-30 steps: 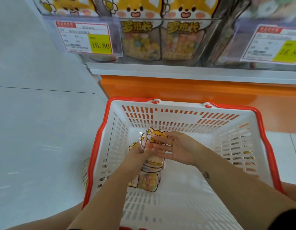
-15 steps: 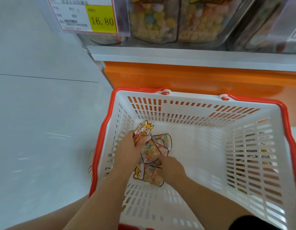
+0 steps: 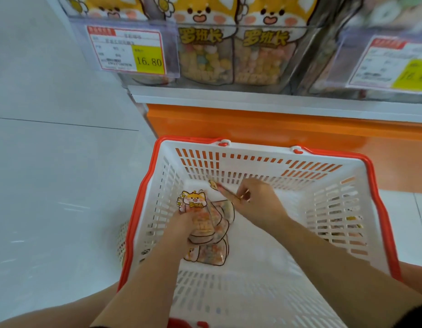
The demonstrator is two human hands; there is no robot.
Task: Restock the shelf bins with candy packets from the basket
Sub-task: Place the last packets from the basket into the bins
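Observation:
A white basket with a red rim (image 3: 380, 185) stands on the floor in front of me. Inside it at the left, my left hand (image 3: 181, 229) grips a bunch of clear candy packets (image 3: 198, 209) printed with an orange cartoon fox. One more candy packet (image 3: 210, 255) lies on the basket floor below that bunch. My right hand (image 3: 255, 197) pinches the top edge of a further packet (image 3: 223, 189), seen edge-on, just right of the bunch. The clear shelf bin (image 3: 233, 55) above holds the same fox packets.
An orange shelf base (image 3: 276, 129) with a white ledge runs behind the basket. Price tags reading 16.80 (image 3: 132, 52) hang on the bin fronts; a second tag (image 3: 394, 65) hangs at the right. Pale tiled floor (image 3: 51, 185) lies to the left.
My right hand has come up from the basket floor with a packet pinched by its top edge. My left hand still grips the bunch. The camera has tilted up toward the shelf.

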